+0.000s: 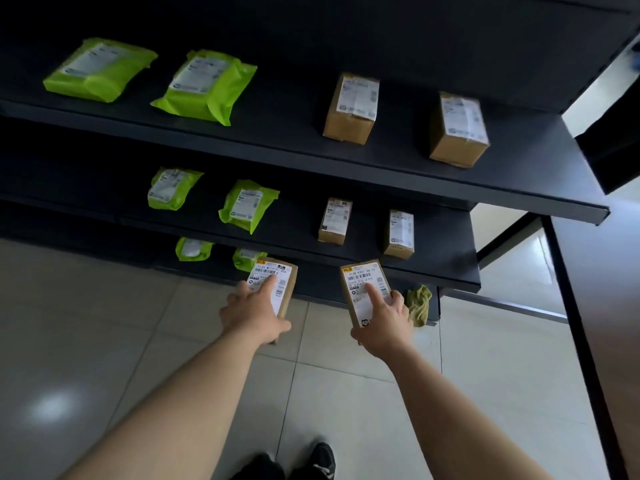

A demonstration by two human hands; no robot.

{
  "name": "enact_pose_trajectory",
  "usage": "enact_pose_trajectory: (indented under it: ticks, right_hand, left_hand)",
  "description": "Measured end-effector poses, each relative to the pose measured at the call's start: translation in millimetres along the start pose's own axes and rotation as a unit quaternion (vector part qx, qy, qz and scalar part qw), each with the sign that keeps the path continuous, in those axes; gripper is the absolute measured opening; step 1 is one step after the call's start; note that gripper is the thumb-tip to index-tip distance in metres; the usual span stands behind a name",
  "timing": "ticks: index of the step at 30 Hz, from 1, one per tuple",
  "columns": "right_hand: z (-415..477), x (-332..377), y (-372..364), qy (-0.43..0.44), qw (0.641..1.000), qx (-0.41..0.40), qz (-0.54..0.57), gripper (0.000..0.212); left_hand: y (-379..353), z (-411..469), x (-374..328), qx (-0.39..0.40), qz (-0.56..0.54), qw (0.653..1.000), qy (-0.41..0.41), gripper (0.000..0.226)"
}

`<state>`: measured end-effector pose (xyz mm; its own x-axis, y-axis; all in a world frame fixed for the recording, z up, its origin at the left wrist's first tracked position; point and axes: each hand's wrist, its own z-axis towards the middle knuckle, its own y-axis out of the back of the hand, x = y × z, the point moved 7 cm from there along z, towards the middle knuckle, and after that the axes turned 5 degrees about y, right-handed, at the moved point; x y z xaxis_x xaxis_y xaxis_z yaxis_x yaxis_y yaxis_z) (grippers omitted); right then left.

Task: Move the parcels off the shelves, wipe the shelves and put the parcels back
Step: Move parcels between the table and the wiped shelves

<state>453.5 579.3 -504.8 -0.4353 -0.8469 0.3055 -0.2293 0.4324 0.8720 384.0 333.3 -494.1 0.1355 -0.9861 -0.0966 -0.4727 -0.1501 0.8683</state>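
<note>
Forearms [194, 393] outstretched; left grip [254, 311] clasps left box [282, 282], right grip [384, 323] right box [356, 282]; index fingers [268, 285] straight.

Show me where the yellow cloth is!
Head view: the yellow cloth lies on the bottom shelf, at its right end, beside the box the right hand holds.

We counted six green mailer bags [98, 69] [204, 86] [171, 188] [246, 204] [192, 249] [246, 258], six cardboard boxes [351, 109] [459, 129] [334, 220] [400, 233] [289, 289] [360, 282], three dark shelves [277, 147] [294, 230] [318, 287], one yellowish cloth [419, 303] and two black shoes [259, 467] [322, 460].

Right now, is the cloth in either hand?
No, the cloth lies on the bottom shelf, beside the right hand holding a box.
</note>
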Motion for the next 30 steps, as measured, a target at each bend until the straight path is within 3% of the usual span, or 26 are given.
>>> enact_pose_trajectory:
  ticks: [17, 30]
  right_hand:
    - [201.8, -73.4, -235.9, -0.019, 1.000, 0.004, -0.007, 0.099]
    - [344.0, -134.1, -319.7, -0.007, 0.997, -0.081, 0.000, 0.092]
  left_hand:
    - [-216.3, 232.6, -26.6, 0.032, -0.023, 0.998, -0.042, 0.097]
    - [-315.8, 386.7, -91.0, -0.033, -0.067, 0.993, -0.095, 0.094]
